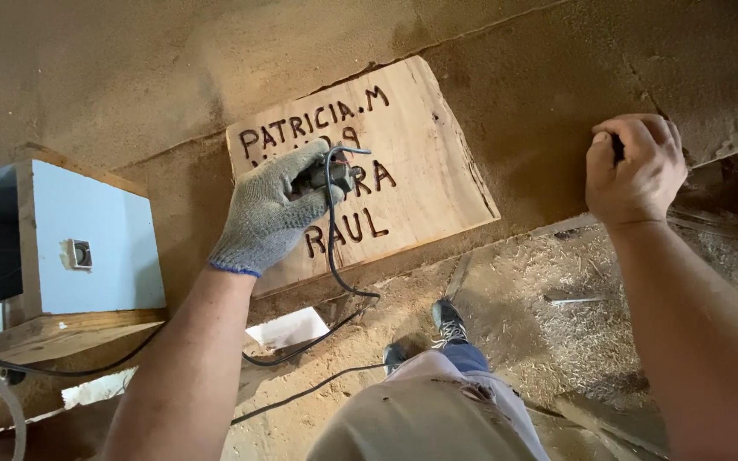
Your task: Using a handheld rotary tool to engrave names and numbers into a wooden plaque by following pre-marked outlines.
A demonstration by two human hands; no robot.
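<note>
on the dusty table, toward its near edge:
table: a broad brown worktop [172, 77] coated in fine sawdust; it fills the upper half of the head view, and its near edge runs across the middle.
floor: below the near edge, littered with shavings and chips [557, 341]; the person's two shoes stand there.
blue box: a pale blue wooden box [96, 239] with a small metal fitting on its face, at the table's left edge.
wooden slab: a light, rough-edged board [437, 171] lying flat near the table's near edge, turned at a slant, with dark letters burned into it in several rows.
left hand: in a grey knit glove [271, 213], over the middle of the slab, its grip wrapped tight round a small dark burning tool [322, 177] whose tip sits among the middle rows of letters.
cord: a black cable [335, 256] loops up from the tool, drops over the near edge and trails off left across the floor.
right hand: bare [638, 166], well apart from the slab near the table's right end, fingers curled into a closed grip on a small dark thing; what it is i cannot tell.
step in hand: by my reading, burning letters into the slab, partway down the rows.
next move calls for: a steady, slow tip along each stroke, the slab kept from sliding and the cord kept off the fresh lettering.
</note>
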